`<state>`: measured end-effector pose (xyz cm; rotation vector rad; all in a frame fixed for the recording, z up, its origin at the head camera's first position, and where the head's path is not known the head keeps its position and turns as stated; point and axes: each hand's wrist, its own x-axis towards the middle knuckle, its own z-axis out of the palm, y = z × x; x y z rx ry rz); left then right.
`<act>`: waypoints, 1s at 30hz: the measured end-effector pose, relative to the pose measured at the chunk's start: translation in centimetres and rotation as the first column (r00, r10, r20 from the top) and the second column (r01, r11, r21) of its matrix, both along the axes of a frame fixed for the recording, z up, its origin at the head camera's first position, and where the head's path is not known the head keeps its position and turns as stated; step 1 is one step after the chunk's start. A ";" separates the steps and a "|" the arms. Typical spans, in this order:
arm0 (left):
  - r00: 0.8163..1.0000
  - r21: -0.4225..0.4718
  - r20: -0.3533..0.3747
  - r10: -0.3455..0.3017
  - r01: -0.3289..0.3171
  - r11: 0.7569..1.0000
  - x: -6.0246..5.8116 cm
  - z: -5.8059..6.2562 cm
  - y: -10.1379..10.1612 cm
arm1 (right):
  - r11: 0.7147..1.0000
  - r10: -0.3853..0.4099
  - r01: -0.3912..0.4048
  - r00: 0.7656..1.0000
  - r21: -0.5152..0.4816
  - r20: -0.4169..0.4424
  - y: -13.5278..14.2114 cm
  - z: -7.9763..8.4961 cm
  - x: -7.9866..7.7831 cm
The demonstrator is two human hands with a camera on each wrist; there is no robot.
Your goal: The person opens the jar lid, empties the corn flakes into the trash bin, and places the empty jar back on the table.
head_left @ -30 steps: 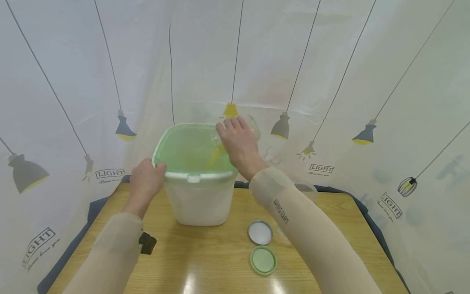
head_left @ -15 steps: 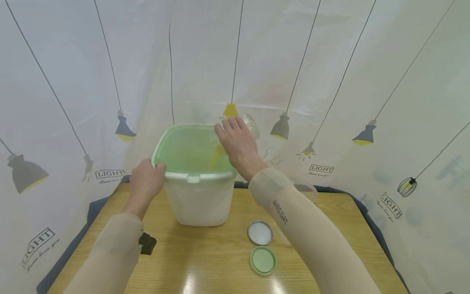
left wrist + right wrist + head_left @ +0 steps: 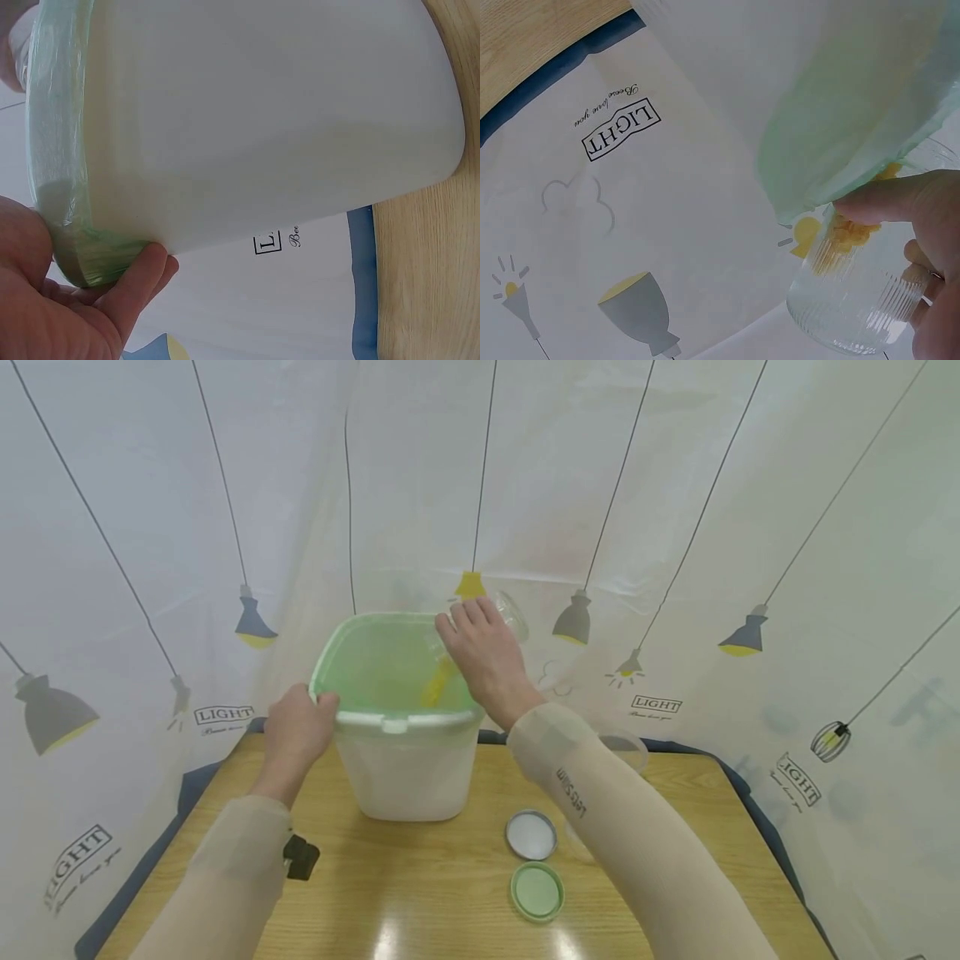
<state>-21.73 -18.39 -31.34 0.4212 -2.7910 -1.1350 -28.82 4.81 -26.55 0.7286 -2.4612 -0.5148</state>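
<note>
A white bin (image 3: 408,777) stands on the table, lined with a thin green plastic bag (image 3: 367,664) folded over its rim. My left hand (image 3: 296,727) grips the bin's near left corner, thumb and fingers on either side of the bagged rim. Above the far right rim, my right hand (image 3: 487,656) holds a clear ribbed glass jar (image 3: 840,315), tipped with its mouth toward the bin. Yellow-orange pieces (image 3: 851,234) show inside the jar in the right wrist view. From the head, a yellow streak (image 3: 437,683) shows below the right fingers, against the green bag. The bottom of the bin's inside is hidden.
Right of the bin, a grey-rimmed round lid (image 3: 532,834) and a green round lid (image 3: 537,892) lie on the wooden table (image 3: 420,893). A clear container (image 3: 628,750) is partly hidden behind the right forearm. Lamp-printed sheeting (image 3: 675,527) surrounds the table.
The right hand and jar have shifted very slightly left. The yellow streak beneath the fingers has changed shape a little. The left hand and bin have stayed put.
</note>
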 end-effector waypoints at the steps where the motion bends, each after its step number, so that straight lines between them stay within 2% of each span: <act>1: 1.000 0.000 0.002 0.001 -0.001 1.000 0.0 0.0 0.0 | 1.000 0.002 -0.002 1.000 0.001 -0.002 0.0 0.0 0.0; 16: 1.000 0.006 0.012 0.004 -0.004 1.000 0.0 0.1 -0.1 | 0.996 0.001 0.001 1.000 0.086 -0.024 -0.5 0.2 -0.1; 30: 1.000 0.016 0.021 -0.008 0.008 1.000 0.0 0.0 -0.1 | 0.989 0.041 -0.027 0.995 0.147 -0.092 -0.8 0.0 -0.1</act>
